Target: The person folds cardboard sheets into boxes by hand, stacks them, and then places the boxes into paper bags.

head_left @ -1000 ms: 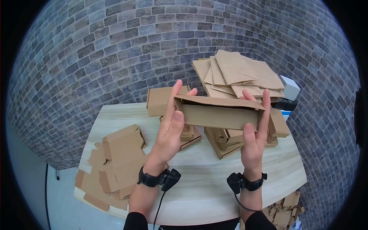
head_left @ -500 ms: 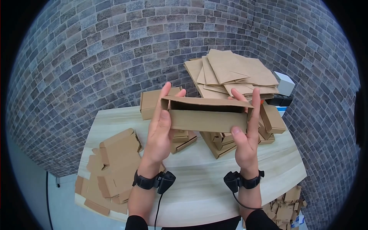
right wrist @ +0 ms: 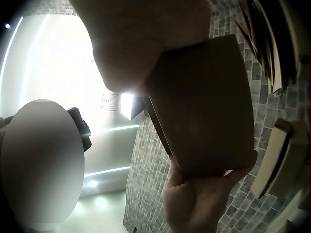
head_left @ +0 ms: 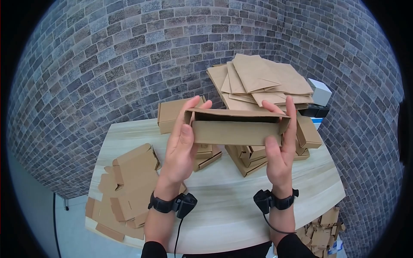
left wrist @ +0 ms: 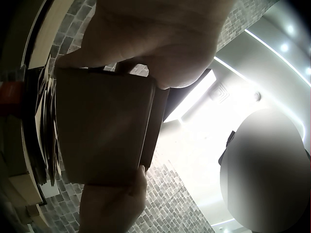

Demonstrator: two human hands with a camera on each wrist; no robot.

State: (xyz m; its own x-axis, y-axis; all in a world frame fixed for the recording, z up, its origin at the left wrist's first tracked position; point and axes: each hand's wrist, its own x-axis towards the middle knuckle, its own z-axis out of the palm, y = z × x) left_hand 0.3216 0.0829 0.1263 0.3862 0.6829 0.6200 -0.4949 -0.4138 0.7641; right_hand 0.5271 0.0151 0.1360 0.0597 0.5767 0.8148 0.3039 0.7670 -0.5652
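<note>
In the head view, a brown cardboard box (head_left: 236, 132) is held up over the table, its long open side facing me and its inside bare. My left hand (head_left: 178, 152) grips its left end, thumb at the front edge and fingers stretched along the end wall. At the opposite end my right hand (head_left: 282, 157) holds it the same way, thumb on the lower front edge. Both wrist views show the broad dark outer face of the box (left wrist: 104, 126) spanning the two hands.
Flattened cardboard blanks (head_left: 133, 185) lie on the table's left. Folded boxes (head_left: 249, 161) are stacked behind the held one, with another box (head_left: 170, 116) at the back left. A pile of flat brown sheets (head_left: 266, 79) rises at the back right. Cardboard scraps (head_left: 320, 232) lie below the right edge.
The head view has shifted a little. The box has turned slightly so more of its inner panel shows, and both hands keep their hold on its ends.
</note>
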